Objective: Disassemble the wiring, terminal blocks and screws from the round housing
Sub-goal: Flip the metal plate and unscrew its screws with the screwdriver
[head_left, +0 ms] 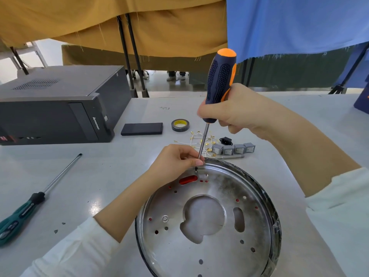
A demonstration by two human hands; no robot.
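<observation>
The round metal housing (pixel 219 246) lies on the table in front of me, a shallow pan with a large centre cutout and several small holes. My right hand (pixel 235 110) grips the lower end of a blue-and-orange screwdriver (pixel 219 80), held nearly upright. Its tip stands on a small screw (pixel 196 170) at the housing's far rim, beside a red slot (pixel 188 179). My left hand (pixel 177 158) pinches the shaft just above the tip. Loose white wires with brass terminals (pixel 199 140) and several grey switch blocks (pixel 233 149) lie behind the housing.
A green-handled screwdriver (pixel 34 198) lies at the left. A black computer case (pixel 56 104) stands at the back left. A flat black box (pixel 142 128), a tape roll (pixel 180 125), a black socket (pixel 226 140) and a pen-like tool (pixel 229 156) lie beyond the housing.
</observation>
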